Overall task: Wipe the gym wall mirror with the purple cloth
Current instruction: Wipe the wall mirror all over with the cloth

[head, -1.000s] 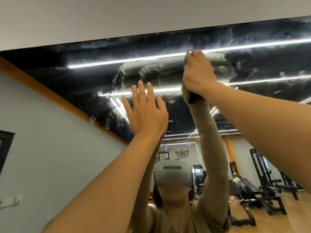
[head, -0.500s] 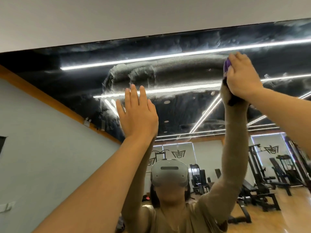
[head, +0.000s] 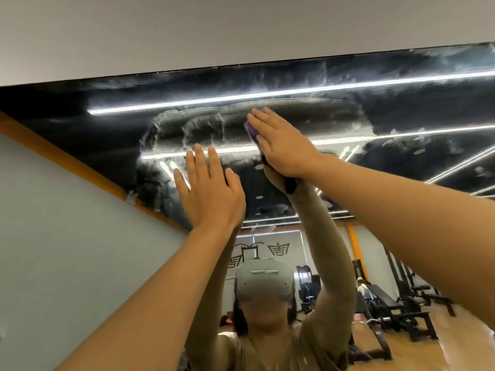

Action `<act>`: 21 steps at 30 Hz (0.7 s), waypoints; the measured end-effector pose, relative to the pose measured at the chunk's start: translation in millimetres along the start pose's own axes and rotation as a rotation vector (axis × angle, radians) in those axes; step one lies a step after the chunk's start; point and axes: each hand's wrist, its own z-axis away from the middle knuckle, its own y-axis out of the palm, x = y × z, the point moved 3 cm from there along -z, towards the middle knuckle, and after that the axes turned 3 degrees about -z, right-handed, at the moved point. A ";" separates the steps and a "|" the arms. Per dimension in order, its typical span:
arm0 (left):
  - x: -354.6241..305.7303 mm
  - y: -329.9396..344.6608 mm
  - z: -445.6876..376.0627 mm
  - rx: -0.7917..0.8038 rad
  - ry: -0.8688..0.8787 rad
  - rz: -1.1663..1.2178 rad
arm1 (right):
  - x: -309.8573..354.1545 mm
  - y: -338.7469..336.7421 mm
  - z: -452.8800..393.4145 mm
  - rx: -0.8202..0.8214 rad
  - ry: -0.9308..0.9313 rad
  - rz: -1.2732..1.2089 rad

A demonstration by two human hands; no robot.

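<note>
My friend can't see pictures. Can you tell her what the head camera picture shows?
The right hand presses a purple cloth flat against a big gym wall mirror, high up, where it looks streaky. The left hand rests open on the glass beside it.

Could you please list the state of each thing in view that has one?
mirror: upper part smeared with hazy wipe streaks, lower part reflecting clearly.
purple cloth: pressed against the glass under the right hand, mostly hidden.
right hand: fingers straight, flat on the cloth.
left hand: open, fingers spread, raised at the mirror; contact unclear.
</note>
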 end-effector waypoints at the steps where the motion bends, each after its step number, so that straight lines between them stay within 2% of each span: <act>1: -0.3 0.6 -0.4 -0.009 -0.005 0.002 | -13.3 -7.4 3.7 -0.011 0.026 -0.017; 7: -3.4 5.2 0.9 -0.006 0.004 -0.038 | -119.5 -68.0 54.1 -0.176 0.331 -0.036; 12: -3.8 5.3 1.8 0.013 -0.007 -0.064 | -125.4 -63.1 50.0 -0.216 0.459 -0.042; 15: -5.1 4.6 2.2 0.020 0.001 -0.073 | -88.1 -45.6 29.9 -0.226 0.341 -0.001; 19: -3.9 2.2 1.9 0.016 0.000 -0.062 | -4.9 -6.6 10.7 -0.045 0.111 0.052; 21: -2.9 0.7 2.3 0.017 0.001 -0.051 | 10.9 0.5 11.1 -0.008 0.046 0.069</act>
